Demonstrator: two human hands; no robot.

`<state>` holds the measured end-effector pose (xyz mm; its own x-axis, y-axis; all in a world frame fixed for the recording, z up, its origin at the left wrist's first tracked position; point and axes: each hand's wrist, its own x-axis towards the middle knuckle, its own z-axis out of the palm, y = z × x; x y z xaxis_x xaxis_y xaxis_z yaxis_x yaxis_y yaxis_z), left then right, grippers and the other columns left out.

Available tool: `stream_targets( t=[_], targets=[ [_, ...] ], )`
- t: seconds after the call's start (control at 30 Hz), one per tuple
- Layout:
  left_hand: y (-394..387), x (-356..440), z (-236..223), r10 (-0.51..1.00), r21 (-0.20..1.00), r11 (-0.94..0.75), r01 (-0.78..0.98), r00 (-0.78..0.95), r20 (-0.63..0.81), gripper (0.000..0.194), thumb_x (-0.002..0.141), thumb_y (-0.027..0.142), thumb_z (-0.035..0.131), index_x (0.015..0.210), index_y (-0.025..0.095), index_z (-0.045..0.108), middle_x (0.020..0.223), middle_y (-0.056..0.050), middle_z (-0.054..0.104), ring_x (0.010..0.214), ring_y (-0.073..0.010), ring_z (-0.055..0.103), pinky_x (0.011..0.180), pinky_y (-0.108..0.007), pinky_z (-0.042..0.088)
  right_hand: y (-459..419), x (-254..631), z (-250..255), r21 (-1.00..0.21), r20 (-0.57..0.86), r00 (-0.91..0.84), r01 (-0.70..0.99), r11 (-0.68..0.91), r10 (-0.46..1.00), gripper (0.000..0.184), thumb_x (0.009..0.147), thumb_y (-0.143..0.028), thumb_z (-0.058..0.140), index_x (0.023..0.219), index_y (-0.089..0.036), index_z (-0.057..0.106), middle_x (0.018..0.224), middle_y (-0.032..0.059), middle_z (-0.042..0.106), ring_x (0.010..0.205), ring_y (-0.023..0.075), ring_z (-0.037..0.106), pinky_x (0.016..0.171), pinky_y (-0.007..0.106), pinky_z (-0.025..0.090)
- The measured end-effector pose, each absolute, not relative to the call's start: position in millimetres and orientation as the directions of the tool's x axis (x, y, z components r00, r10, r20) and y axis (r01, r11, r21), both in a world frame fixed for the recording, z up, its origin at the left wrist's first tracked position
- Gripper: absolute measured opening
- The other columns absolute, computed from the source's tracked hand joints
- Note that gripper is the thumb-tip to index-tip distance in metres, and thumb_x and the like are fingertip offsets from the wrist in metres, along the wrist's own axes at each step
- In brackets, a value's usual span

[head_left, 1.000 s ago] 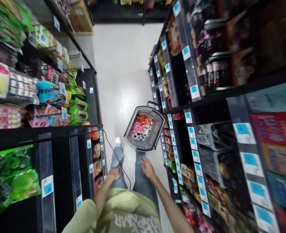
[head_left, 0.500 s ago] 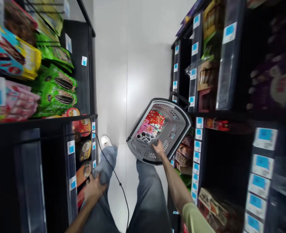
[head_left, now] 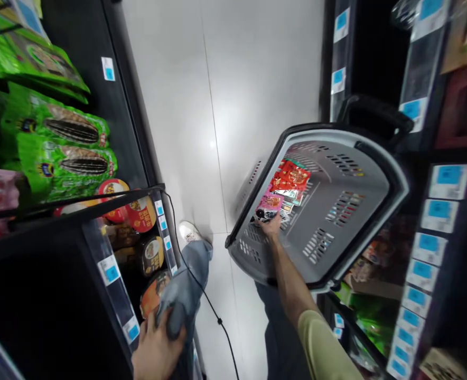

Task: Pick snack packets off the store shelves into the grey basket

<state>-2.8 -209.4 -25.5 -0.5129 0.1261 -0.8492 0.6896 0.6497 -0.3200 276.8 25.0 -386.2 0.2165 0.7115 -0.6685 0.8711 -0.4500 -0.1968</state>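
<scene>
Now that the right hand (head_left: pixel 272 226) is deeper in the basket (head_left: pixel 372 179), it reaches the packets (head_left: pixel 291 177) inside the left rim, grip hidden; the left hand (head_left: pixel 158 345), fingers spread, rests at the leg (head_left: pixel 184 287).

One basket (head_left: pixel 360 184), two hands (head_left: pixel 158 345), one white shoe (head_left: pixel 188 231), one black cable (head_left: pixel 220 321).

Shop aisle, price tags (head_left: pixel 439 211), packaged snacks (head_left: pixel 75 132), shopping basket (head_left: pixel 348 179).

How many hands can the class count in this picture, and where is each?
2: the right hand, partly hidden, is inside the grey shopping basket; the left hand is by the left jeans leg.
</scene>
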Motion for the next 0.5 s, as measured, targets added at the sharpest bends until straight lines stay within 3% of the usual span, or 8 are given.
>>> stream_targets(
  t=[0.13, 0.3, 0.5],
  targets=[
    [-203.7, -7.0, -26.9, 0.134, -0.335, 0.628, 0.702, -0.522, -0.843, 0.046, 0.089, 0.041, 0.05, 0.131, 0.026, 0.059, 0.138, -0.009, 0.049, 0.129, -0.03, 0.045, 0.102, -0.043, 0.044, 9.8, 246.4, -396.6, -0.14, -0.692, 0.101, 0.953, -0.27, 0.715, 0.096, 0.069, -0.043, 0.074, 0.148, -0.016, 0.027, 0.139, 0.0199, 0.042, 0.128, 0.0369, 0.041, 0.102, 0.048, 0.04],
    [-203.1, -12.1, -27.5, 0.197, -0.31, 0.605, 0.733, -0.516, -0.834, 0.044, 0.087, 0.042, 0.053, 0.128, 0.027, 0.06, 0.135, -0.008, 0.051, 0.124, -0.0286, 0.049, 0.106, -0.041, 0.042, 4.1, 228.2, -399.8, -0.009, -0.732, 0.07, 0.994, -0.113, 0.677, 0.072, 0.08, -0.04, 0.067, 0.143, -0.022, 0.039, 0.138, 0.0199, 0.04, 0.127, 0.0415, 0.036, 0.096, 0.058, 0.04],
    [-197.7, -11.9, -27.9, 0.204, -0.329, 0.589, 0.738, -0.53, -0.823, 0.046, 0.083, 0.04, 0.058, 0.128, 0.031, 0.059, 0.136, -0.006, 0.052, 0.126, -0.0303, 0.05, 0.103, -0.043, 0.044, 20.5, 237.9, -390.5, -0.05, -0.792, -0.072, 0.997, 0.052, 0.606, 0.061, 0.083, -0.038, 0.068, 0.137, -0.024, 0.045, 0.136, 0.0174, 0.044, 0.124, 0.0384, 0.036, 0.09, 0.048, 0.045]
  ],
)
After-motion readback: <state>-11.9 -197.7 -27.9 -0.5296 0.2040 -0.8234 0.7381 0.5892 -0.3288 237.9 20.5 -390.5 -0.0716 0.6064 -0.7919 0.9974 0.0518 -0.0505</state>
